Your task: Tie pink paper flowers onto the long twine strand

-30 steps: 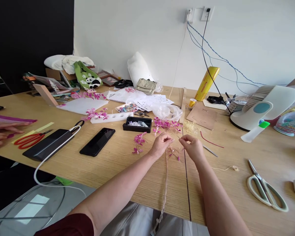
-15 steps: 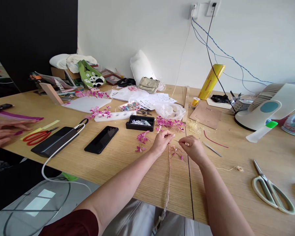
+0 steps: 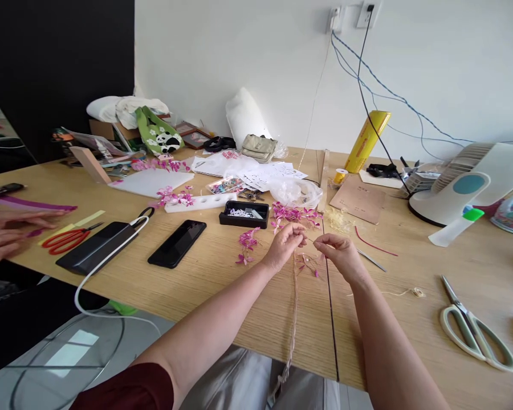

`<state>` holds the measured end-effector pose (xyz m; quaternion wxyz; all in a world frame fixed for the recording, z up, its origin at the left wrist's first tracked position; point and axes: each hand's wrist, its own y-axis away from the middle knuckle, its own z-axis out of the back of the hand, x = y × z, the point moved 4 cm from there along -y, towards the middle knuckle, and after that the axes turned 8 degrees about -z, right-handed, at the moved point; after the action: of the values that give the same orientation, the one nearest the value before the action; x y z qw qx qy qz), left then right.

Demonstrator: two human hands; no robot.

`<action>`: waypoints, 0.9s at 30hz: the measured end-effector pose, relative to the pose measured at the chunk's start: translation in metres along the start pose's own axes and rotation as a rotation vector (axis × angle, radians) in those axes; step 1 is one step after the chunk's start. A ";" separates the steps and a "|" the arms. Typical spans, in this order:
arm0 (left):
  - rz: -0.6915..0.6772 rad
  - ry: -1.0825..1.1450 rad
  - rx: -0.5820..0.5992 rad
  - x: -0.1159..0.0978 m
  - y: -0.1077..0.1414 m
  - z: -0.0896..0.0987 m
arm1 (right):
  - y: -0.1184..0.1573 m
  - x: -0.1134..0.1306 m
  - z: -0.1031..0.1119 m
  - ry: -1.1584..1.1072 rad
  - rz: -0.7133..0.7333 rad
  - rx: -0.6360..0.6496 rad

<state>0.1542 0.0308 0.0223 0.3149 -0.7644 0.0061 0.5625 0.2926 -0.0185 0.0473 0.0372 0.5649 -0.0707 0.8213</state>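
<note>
Over the middle of the table my left hand (image 3: 287, 246) is closed, fingertips pinched at the top of a pale pink braided cord (image 3: 293, 307). The cord hangs down across the table edge toward my lap. My right hand (image 3: 337, 253) pinches the end of a thin thread (image 3: 310, 240) that runs across to the left fingertips. Small stems with pink buds (image 3: 308, 265) lie just below the hands. A cluster of pink flowers (image 3: 294, 213) sits behind them, and another pink flower sprig (image 3: 248, 242) rests left of my left hand. What the left fingertips cover is hidden.
White-handled scissors (image 3: 474, 330), tweezers (image 3: 371, 261) and a fan (image 3: 457, 182) are on the right. A black tray (image 3: 244, 214), a phone (image 3: 177, 243), a black power bank (image 3: 98, 247) and red-handled scissors (image 3: 66, 240) lie left. Another person's hands (image 3: 8, 230) work at far left.
My right hand has turned slightly and shifted a little right, with the thread stretched between the hands. My left fingers have curled in a bit more. The view has shifted slightly.
</note>
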 end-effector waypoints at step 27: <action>0.091 -0.341 -0.027 0.016 -0.003 0.007 | -0.004 -0.009 0.006 0.120 0.022 -0.093</action>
<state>0.1553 0.0418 0.0085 0.2754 -0.6608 -0.0202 0.6979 0.3015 -0.0156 0.0415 0.0586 0.5115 -0.1123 0.8499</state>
